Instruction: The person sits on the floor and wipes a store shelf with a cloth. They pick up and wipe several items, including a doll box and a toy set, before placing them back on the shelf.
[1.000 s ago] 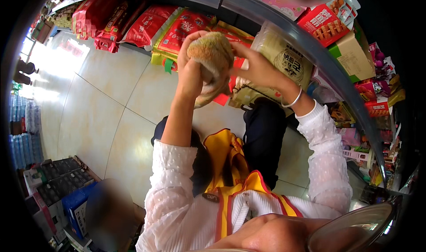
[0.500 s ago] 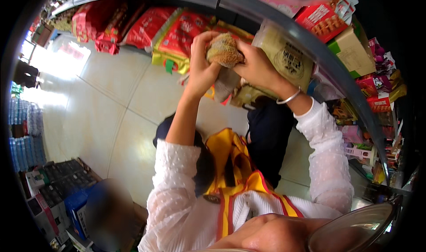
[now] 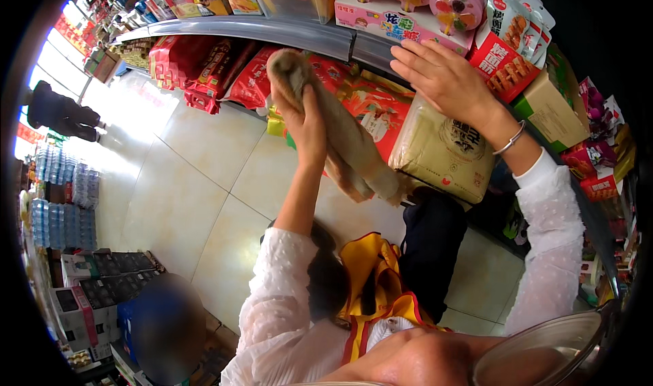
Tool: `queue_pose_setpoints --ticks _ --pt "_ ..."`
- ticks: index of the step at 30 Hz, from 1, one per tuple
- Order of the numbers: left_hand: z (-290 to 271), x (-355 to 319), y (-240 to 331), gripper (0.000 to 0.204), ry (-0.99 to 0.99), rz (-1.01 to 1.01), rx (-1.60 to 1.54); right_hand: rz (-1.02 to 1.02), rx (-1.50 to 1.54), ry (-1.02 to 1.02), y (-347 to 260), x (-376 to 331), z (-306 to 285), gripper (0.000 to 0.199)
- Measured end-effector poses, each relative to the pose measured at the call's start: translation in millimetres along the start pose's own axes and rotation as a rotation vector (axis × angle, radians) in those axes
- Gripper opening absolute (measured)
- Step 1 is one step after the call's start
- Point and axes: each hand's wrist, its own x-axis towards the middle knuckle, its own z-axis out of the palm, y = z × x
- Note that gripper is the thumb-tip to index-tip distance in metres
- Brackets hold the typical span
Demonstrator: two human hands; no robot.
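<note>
A worn beige-grey cloth hangs from my left hand, whose fingers are wrapped round its upper end. The cloth trails down toward my knees, its lower end fraying out above the floor. My right hand is empty, its fingers stretched out flat over the grey shelf edge. Just below that hand sits a pale yellow plastic-wrapped bag, the thing nearest to it on the lower level. Red printed bags lie behind the cloth.
Pink round packs on a pink box, snack pouches and a cardboard box stand on the upper shelf. Tiled floor spreads to the left. Bottled water packs and stacked boxes line the left side. A person stands far left.
The cloth, bunched between both hands before, now hangs loose from the left alone. My right hand has let go and moved right and opened over the shelf edge. The view has shifted.
</note>
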Motion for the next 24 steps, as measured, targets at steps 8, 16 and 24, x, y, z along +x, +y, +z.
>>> queue_pose_setpoints --ticks 8,16,24 --pt "42 56 -55 0.049 -0.057 0.489 0.651 -0.026 0.261 -0.222 19 -7 12 0.057" --pt "-27 194 -111 0.054 0.260 0.095 0.744 -0.017 0.298 -0.252 18 -5 11 0.064" --pt "20 96 -91 0.055 0.138 0.238 0.555 -0.036 0.257 -0.223 15 -5 11 0.064"
